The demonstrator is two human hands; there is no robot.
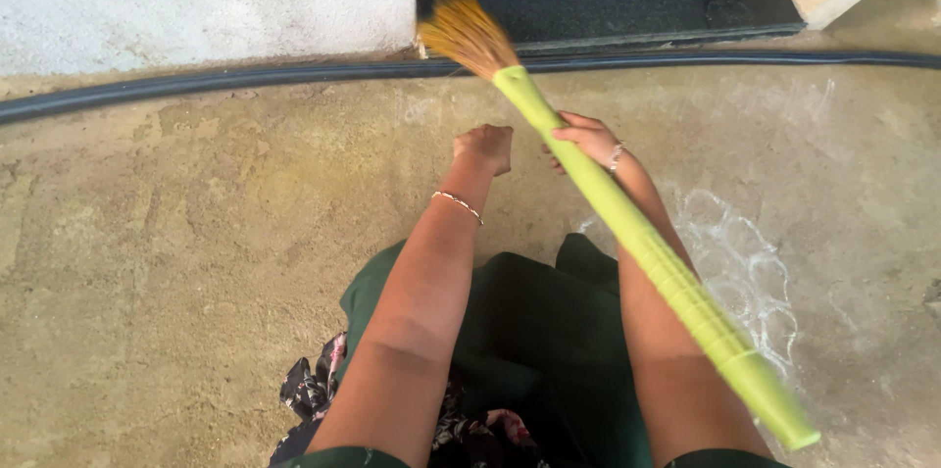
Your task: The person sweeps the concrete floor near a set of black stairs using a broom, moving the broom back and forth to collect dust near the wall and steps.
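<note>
Dark green garment (534, 331), flowered cloth (314, 390) at the hip, bare forearms, a thin bracelet (457, 201) on each wrist.

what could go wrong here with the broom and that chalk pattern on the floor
The right hand grips the green broom partway along its handle, so the long free end near the body could swing wide or twist loose. The white chalk pattern lies just beside the handle and might get smeared. The blurred bristles are close to the black hose and could snag it. The left hand is closed and holds nothing.

Both arms stretched down — left hand (485, 147) fisted, right hand (585, 143) curled.
</note>
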